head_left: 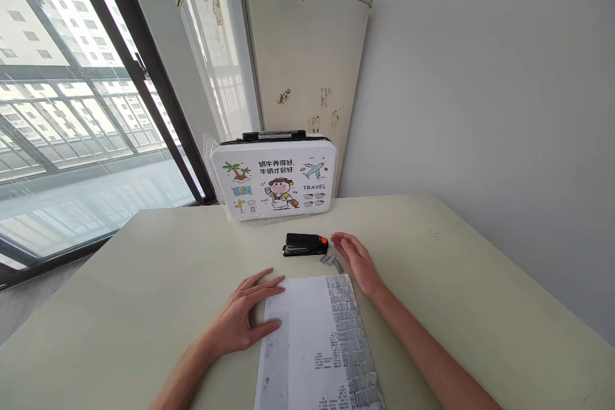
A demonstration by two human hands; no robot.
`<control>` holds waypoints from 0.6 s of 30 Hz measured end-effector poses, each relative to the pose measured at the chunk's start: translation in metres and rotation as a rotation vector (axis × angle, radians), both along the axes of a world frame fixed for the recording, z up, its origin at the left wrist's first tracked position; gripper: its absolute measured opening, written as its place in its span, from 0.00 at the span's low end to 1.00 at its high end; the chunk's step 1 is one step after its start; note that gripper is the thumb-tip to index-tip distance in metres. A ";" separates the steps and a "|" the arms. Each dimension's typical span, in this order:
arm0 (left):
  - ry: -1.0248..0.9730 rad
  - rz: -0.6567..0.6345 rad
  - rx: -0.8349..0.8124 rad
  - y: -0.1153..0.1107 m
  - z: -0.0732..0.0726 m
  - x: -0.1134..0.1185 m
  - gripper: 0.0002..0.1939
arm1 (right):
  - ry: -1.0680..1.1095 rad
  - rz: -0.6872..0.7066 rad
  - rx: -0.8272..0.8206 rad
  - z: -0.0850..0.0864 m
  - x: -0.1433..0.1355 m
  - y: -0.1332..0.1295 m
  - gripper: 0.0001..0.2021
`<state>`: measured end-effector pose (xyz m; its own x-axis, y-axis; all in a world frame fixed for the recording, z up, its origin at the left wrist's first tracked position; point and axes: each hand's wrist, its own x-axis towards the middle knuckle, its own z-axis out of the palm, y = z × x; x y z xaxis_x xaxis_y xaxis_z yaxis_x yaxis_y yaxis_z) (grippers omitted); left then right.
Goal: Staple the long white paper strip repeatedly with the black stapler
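Paper (305, 314) at lower centre is best steadied flat by my left hand (245, 314), fingers spread; my right hand (358, 262), loosely curled beside the central stapler (305, 244), clamps nothing visible.

We see a bench (154, 269) of plain pale green. By its far edge, the case (254, 186) is white with a black handle (273, 135), printed with black lettering (276, 167), green-and-brown palms (237, 172), a blue-green plane (315, 170) and a cartoon cow (280, 195) in pink, yellow and brown. On our side of it, the stapler (305, 245) is black with an orange patch (323, 240), the staple strips (331, 259) grey. Our paper (307, 327) is white, with a pale grey left band, dark print and silvery-grey rows striping its right border. Beyond the far edge, the cream-white fridge (302, 45) carries brown blotches.
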<state>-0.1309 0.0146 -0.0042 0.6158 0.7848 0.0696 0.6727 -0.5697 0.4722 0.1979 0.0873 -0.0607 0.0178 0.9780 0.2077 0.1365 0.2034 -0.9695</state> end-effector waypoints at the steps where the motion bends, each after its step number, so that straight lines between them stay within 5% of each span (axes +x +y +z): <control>1: -0.006 -0.002 0.002 0.000 0.000 -0.001 0.27 | -0.035 0.014 0.005 0.003 0.007 -0.004 0.21; 8: -0.051 -0.006 0.008 -0.001 -0.001 -0.001 0.26 | -0.312 0.128 0.043 0.013 0.046 -0.033 0.24; 18: -0.045 0.008 0.022 -0.002 0.003 0.003 0.25 | -0.457 0.079 0.091 0.007 0.028 -0.022 0.19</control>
